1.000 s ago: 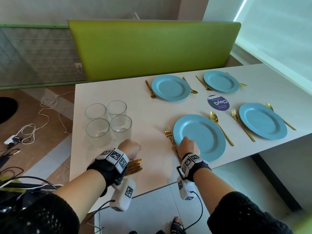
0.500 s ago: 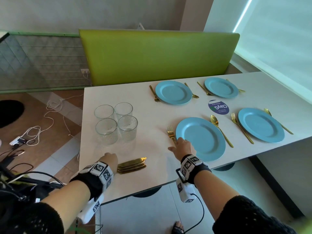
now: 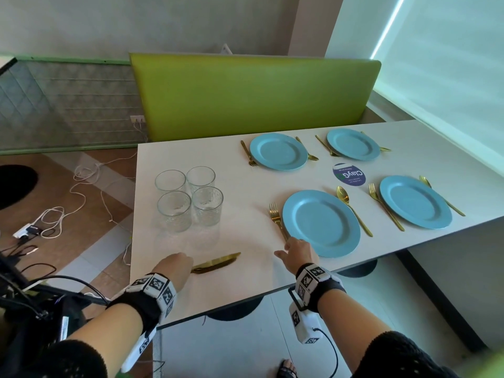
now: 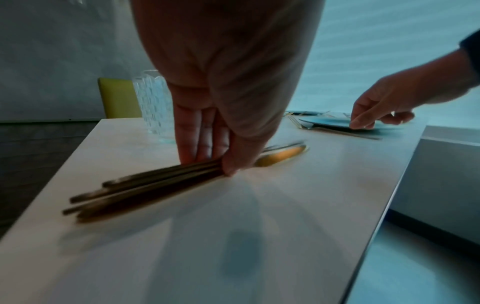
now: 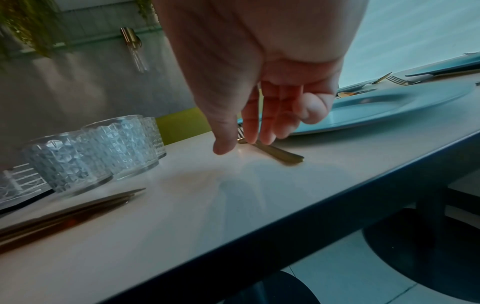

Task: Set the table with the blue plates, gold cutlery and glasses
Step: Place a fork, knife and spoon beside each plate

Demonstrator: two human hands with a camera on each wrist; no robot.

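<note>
Four blue plates lie set out, the nearest one (image 3: 321,222) with a gold fork (image 3: 276,218) on its left and a gold spoon (image 3: 351,208) on its right. Four clear glasses (image 3: 174,211) stand grouped at the table's left. A bundle of gold knives (image 3: 218,261) lies near the front edge. My left hand (image 3: 174,266) pinches the knives (image 4: 145,185) between thumb and fingers (image 4: 197,152). My right hand (image 3: 296,248) hovers relaxed over the fork's handle (image 5: 280,154), holding nothing.
A round purple sticker (image 3: 349,174) sits between the plates. A green bench back (image 3: 253,96) runs along the table's far side. The table's front edge (image 3: 245,304) is just below my wrists. Cables (image 3: 54,216) trail over the floor on the left.
My left hand has slid left along the knives to their handles and now pinches them. My right hand has let go of the fork handle and lifted slightly.
</note>
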